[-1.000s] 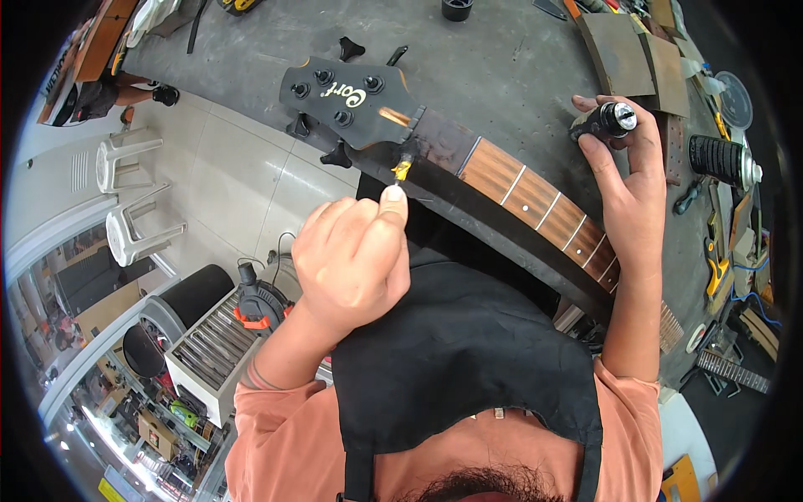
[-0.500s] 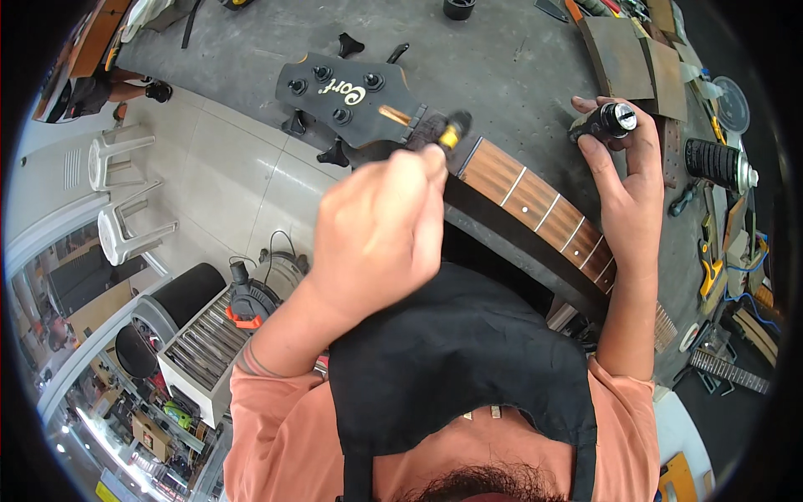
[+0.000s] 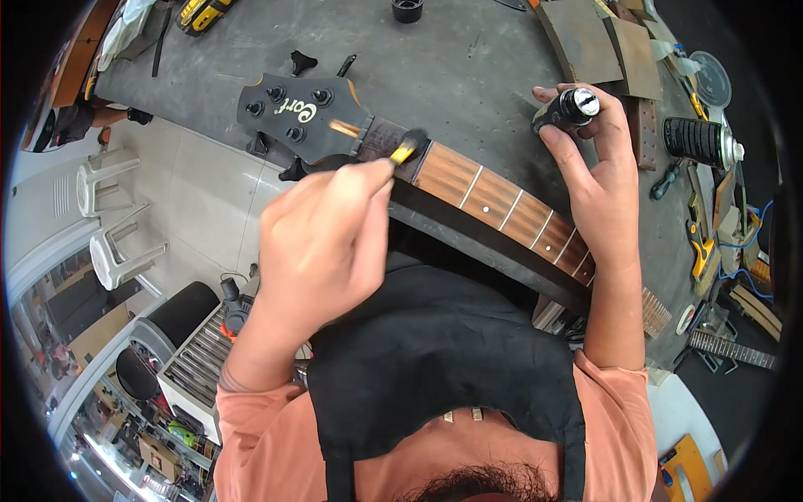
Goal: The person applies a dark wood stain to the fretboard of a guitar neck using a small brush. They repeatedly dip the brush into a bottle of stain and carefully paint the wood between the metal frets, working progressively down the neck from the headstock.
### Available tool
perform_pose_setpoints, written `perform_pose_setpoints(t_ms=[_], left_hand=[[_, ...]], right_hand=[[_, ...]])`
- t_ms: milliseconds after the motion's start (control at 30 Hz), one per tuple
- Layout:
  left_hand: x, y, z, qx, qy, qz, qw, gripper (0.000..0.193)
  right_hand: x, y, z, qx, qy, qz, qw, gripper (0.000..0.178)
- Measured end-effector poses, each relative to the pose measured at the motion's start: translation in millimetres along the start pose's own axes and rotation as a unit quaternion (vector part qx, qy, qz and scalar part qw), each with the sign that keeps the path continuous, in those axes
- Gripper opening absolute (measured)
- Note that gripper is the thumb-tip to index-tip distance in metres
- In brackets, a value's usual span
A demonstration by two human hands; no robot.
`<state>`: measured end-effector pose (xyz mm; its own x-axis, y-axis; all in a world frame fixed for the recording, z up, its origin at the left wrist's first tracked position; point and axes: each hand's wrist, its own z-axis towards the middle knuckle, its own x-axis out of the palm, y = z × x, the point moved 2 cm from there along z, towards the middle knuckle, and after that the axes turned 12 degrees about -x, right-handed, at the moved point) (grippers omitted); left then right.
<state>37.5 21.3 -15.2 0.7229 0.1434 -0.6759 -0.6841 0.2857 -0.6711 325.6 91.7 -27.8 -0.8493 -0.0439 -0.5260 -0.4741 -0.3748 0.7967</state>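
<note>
My left hand [image 3: 326, 238] pinches a small brush [image 3: 405, 151] with a yellow band and dark bristles. Its tip is over the dark section [image 3: 386, 140] of a guitar neck, between the black headstock [image 3: 280, 142] and the wooden fretboard [image 3: 493, 197]; whether it touches is hard to tell. In my right hand [image 3: 598, 176], fingers wrap around a small black bottle [image 3: 562, 112] with a pale, shiny top, held tilted to the right of the neck. The headstock carries several black tuning posts and a slot of bare wood.
On the grey workbench [image 3: 452, 75] lie black tuner knobs beside the headstock, a black cap [image 3: 407, 10] and a yellow power tool [image 3: 201, 15]. To the right are a spray can [image 3: 701, 142], sanding blocks [image 3: 577, 42] and a yellow-handled cutter [image 3: 701, 251]. White chairs [image 3: 113, 251] stand on the tiled floor.
The whole view has shifted, so the bench things appear further left. The brush has come down closer to the dark section beside the fretboard's end. My right hand keeps its hold on the bottle.
</note>
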Motion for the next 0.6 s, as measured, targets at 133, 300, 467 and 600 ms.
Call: perform_pose_setpoints(t_ms=[133, 300, 467, 600], left_hand=[[3, -4, -6, 0.008, 0.013, 0.006, 1.000, 0.030], [2, 2, -2, 0.024, 0.000, 0.006, 1.000, 0.031], [-5, 13, -22, 0.039, 0.010, 0.004, 0.999, 0.030], [-5, 17, -23, 0.008, -0.044, 0.029, 0.999, 0.035]], right_hand=[[-1, -2, -1, 0.006, -0.007, 0.006, 1.000, 0.039], [0, -1, 0, 0.017, -0.010, 0.009, 1.000, 0.039], [-3, -7, -1, 0.023, -0.012, 0.006, 1.000, 0.038], [-2, -2, -1, 0.032, -0.007, 0.004, 0.999, 0.036]])
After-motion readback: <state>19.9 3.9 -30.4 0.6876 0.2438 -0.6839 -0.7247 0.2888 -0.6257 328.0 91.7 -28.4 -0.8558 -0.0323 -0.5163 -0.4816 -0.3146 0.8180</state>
